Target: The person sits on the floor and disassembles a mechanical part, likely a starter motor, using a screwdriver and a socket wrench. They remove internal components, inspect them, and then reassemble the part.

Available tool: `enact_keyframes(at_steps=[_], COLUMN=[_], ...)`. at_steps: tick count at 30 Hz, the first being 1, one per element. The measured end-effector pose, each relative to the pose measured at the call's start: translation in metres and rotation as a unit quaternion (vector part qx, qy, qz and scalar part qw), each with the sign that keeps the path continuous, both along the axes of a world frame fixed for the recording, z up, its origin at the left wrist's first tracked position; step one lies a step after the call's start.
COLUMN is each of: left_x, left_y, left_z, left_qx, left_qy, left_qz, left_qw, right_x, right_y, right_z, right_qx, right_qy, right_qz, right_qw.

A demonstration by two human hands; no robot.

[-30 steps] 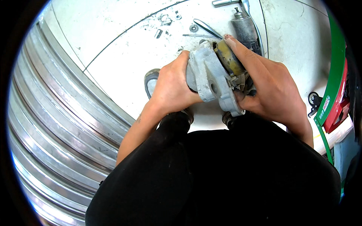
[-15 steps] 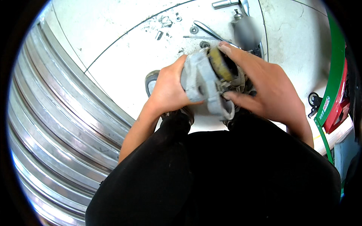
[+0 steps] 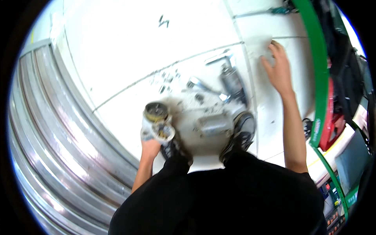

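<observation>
My left hand (image 3: 150, 148) is closed around a grey metal housing (image 3: 147, 126) at my left foot. The housing has a round dark opening with a yellowish band (image 3: 156, 116) and a second, pale-rimmed opening below it. My right hand (image 3: 279, 68) stretches out over the floor at the right, thumb and fingers apart, and I see nothing held in it. Between my feet lies a grey cylindrical metal part (image 3: 214, 124). Farther off are a wrench-like tool (image 3: 207, 90), a metal cylinder with a narrow neck (image 3: 232, 81) and a bright socket tool (image 3: 217, 58).
Small metal bits (image 3: 166, 76) are scattered on the pale tiled floor. Ribbed metal panels (image 3: 78, 125) stand along the left. At the right a green frame (image 3: 319, 78) curves past a red object (image 3: 333, 117). A long-shafted tool with a green handle (image 3: 280, 10) lies far right.
My right hand has let go of the housing and moved far out to the right. My left hand has carried the housing left and turned its openings upward. The cylindrical part between my feet now shows.
</observation>
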State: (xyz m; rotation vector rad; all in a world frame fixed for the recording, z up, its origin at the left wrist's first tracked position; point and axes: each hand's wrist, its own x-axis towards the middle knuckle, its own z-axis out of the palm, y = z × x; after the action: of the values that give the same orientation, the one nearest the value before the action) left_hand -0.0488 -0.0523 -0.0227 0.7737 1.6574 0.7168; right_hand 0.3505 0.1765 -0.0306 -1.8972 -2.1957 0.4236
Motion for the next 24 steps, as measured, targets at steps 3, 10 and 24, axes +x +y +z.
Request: enact_keyframes(at_steps=[3,10,24], left_x=[-0.017,-0.048,-0.006], left_y=[-0.046,-0.056,0.014], left_z=[-0.033,-0.07,0.007], left_qx=[-0.091,0.042,-0.095], left_qy=[-0.096,-0.074,-0.052], left_qz=[0.091,-0.045,-0.046], left_qw=[0.987,0.995,0.993], right_x=[0.01,0.045,-0.005], right_y=[0.058,0.161,0.033], right_z=[-0.014,-0.028,0.022], right_qx=[0.046,0.043,-0.258], right_qy=[-0.054,-0.308,0.085], right_qz=[0.036,0.066,-0.024], right_qw=[0.997,0.948,0.962])
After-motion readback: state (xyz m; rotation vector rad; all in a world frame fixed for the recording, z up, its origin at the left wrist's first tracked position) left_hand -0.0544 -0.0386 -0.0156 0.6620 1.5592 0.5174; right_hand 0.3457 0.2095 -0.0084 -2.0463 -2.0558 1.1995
